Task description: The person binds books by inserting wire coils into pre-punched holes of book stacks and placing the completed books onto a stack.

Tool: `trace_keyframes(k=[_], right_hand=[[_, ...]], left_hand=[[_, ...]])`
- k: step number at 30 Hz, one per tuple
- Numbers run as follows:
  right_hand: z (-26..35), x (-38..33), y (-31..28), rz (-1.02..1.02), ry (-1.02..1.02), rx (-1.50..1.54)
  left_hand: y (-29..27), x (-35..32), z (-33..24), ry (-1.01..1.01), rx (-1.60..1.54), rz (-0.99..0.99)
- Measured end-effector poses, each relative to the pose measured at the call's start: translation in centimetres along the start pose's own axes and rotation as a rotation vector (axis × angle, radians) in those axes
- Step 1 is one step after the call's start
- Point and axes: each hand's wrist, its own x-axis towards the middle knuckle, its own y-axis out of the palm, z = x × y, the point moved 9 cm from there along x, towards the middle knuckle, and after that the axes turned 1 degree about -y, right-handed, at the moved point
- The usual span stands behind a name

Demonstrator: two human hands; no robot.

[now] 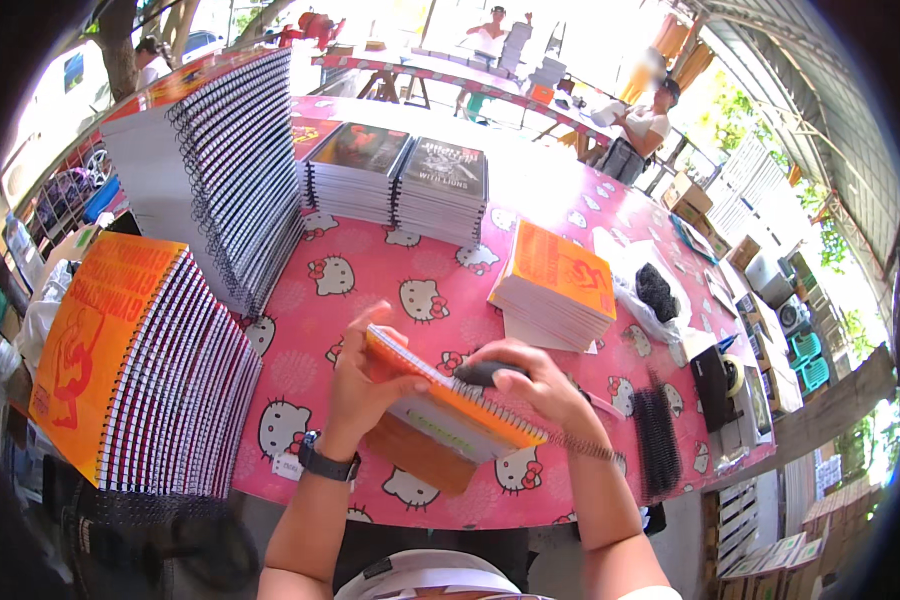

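Note:
My left hand, with a dark watch on its wrist, grips the left end of an orange-covered book and holds it tilted above the table. A spiral binding coil runs along the book's upper edge, and its loose tail sticks out past the right end. My right hand is closed around a dark, smooth, rounded tool that rests at the coil; its exact kind is unclear. Beneath the book a brown flat board lies on the pink patterned table.
Tall stacks of spiral-bound books and orange books stand at left. Black-covered books sit farther back. Right of centre are an orange-topped stack, a plastic bag with black coils and loose black coils. Another person stands beyond.

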Motion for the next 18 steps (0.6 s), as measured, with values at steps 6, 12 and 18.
trace_keyframes(k=[6,12,18], right_hand=[[3.3,-0.5,1.2,0.030,-0.154,0.484],[4.9,-0.1,1.6,0.078,-0.262,0.372],[2.5,1.4,0.9,0.022,-0.090,0.109]], left_hand=[[-0.4,-0.8,3.1,-0.199,-0.030,0.087],[-0.4,-0.9,3.3,-0.227,-0.100,0.069],[-0.7,-0.6,3.2,-0.193,-0.067,0.056]])
